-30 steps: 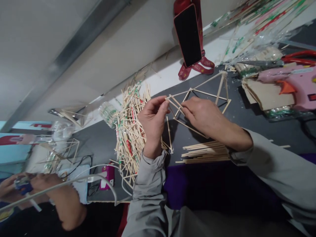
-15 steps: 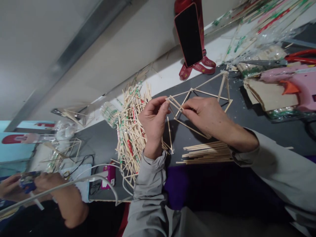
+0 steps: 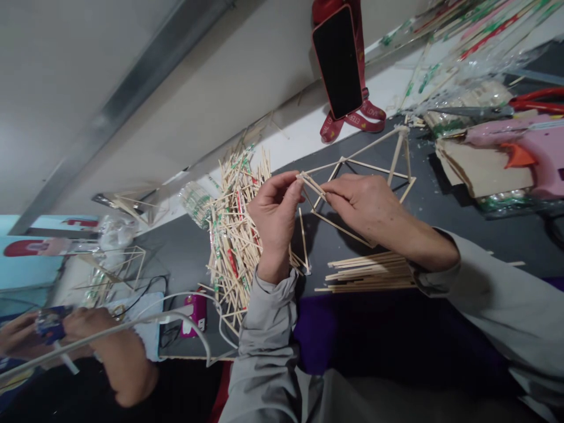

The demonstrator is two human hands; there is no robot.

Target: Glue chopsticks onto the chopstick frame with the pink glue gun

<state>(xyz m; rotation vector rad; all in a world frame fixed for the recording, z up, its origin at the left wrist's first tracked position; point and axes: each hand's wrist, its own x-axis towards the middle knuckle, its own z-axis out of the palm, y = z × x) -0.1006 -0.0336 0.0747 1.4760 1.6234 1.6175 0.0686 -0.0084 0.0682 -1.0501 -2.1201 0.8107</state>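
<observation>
My left hand [image 3: 277, 208] pinches the near-left corner of a frame of thin wooden sticks [image 3: 376, 167], where whitish glue shows at the joint. Closed at the fingertips, my right hand [image 3: 368, 202] grips the other end of a short wooden stick [image 3: 314, 184] that runs from that corner. A second stick lies close alongside it, and I cannot tell whether the two touch. The rest of the frame stands on the dark table to the right, partly hidden behind my right hand. Loose sticks [image 3: 365, 275] lie in a row below my right wrist.
A heap of sticks [image 3: 235, 235] lies left of my left hand. A pink glue gun [image 3: 537, 150] and red-handled scissors [image 3: 535, 101] sit at the right. A phone [image 3: 337, 61] leans upright at the back. A co-worker's hands [image 3: 83, 326] hold a small blue packet at lower left.
My right fingertips have shifted slightly, and the short stick has swung closer to the one beside it. My left hand stays at the corner.
</observation>
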